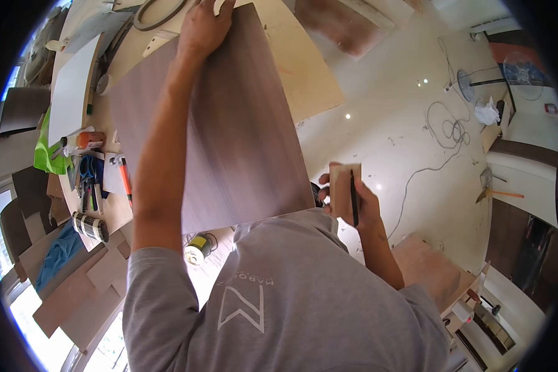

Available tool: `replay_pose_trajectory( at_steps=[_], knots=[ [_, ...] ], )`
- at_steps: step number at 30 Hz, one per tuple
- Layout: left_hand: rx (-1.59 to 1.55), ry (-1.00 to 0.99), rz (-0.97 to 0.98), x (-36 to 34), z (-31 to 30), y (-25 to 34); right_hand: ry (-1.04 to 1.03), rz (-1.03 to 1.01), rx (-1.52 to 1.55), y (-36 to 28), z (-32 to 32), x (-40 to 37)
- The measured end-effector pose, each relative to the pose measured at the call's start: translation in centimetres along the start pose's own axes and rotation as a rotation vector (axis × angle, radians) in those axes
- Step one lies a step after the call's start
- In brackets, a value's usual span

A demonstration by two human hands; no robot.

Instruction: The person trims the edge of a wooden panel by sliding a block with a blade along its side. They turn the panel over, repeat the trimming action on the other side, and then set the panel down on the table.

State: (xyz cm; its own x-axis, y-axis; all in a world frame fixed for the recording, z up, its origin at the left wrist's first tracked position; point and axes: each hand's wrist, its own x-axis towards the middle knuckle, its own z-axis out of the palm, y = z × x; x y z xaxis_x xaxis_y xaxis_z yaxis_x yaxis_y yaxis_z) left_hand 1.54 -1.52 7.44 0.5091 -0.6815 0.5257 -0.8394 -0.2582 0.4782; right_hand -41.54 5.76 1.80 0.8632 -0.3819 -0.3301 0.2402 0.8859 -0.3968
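Note:
A brown wood-grain panel [239,124] lies in front of my body, its near edge by my shirt. My left hand [206,30] reaches across it and grips its far edge, with the fingertips partly out of view. To the right of the panel, my right hand [367,208] is closed around a small light wooden block [340,192]. A slim black stick, like a pencil or pen [354,198], lies along the block in the same hand. Part of that hand is hidden behind the block.
A plain plywood sheet [301,68] lies beneath the panel. On the left are scissors [88,168], an orange-and-black cutter [125,178], bottles [87,140] and a white board [74,93]. A cable [409,180] trails over the floor at right, near a fan [467,85].

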Motion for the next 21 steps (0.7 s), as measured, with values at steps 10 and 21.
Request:
replay_pose_trajectory(
  at_steps=[10, 21],
  knots=[
    [0.777, 0.047, -0.111, -13.1, -13.1, -24.7, -0.004, -0.048, 0.083, 3.1, 1.2, -2.8],
    [-1.191, -0.169, -1.104, -24.0, -18.0, -12.9, 0.041, -0.079, -0.210, 0.9, 1.7, -1.3]
  ],
)
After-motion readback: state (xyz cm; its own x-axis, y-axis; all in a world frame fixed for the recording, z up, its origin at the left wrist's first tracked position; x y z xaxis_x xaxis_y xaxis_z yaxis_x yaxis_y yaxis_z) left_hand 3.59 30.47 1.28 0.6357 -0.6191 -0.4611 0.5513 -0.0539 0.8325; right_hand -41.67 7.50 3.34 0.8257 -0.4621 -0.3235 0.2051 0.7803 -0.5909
